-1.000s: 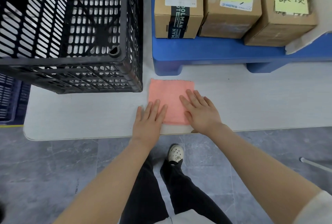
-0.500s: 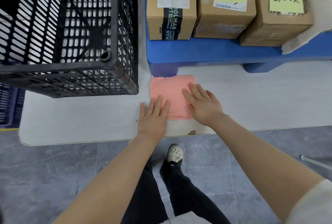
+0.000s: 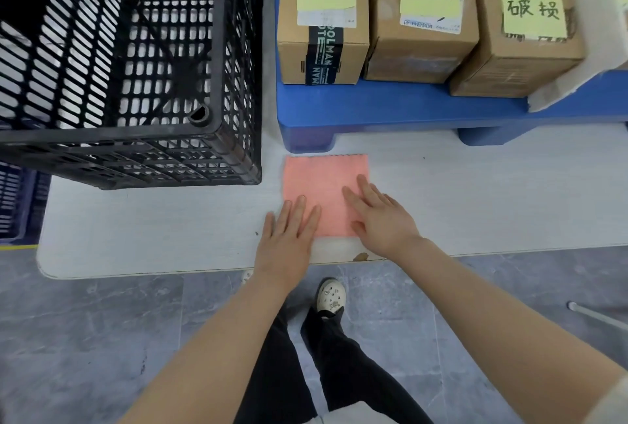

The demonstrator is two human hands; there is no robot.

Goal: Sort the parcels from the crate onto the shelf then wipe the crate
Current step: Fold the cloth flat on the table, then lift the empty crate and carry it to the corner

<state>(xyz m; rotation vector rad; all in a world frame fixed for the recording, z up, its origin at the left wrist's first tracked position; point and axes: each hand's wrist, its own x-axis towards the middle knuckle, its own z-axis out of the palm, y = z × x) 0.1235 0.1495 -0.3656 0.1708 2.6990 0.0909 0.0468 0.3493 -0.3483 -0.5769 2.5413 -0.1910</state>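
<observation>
A pink folded cloth [image 3: 323, 182] lies flat on the white table [image 3: 153, 230], just in front of the blue shelf [image 3: 390, 104]. My left hand [image 3: 289, 236] presses its near left corner with straight fingers. My right hand [image 3: 380, 216] lies flat on its right part, fingers spread. The black slatted crate [image 3: 217, 138] stands to the left of the cloth with nothing visible inside. Three cardboard parcels [image 3: 323, 50] [image 3: 421, 46] [image 3: 516, 60] with yellow notes stand side by side on the blue shelf.
The table's near edge [image 3: 170, 272] runs just below my wrists, with grey floor beneath. A blue crate [image 3: 17, 206] sits at the far left, lower than the table. A white sheet or box edge [image 3: 577, 84] leans at the right of the shelf.
Both hands have slid the cloth away from me, toward the blue shelf. The view has also shifted a little to the left.
</observation>
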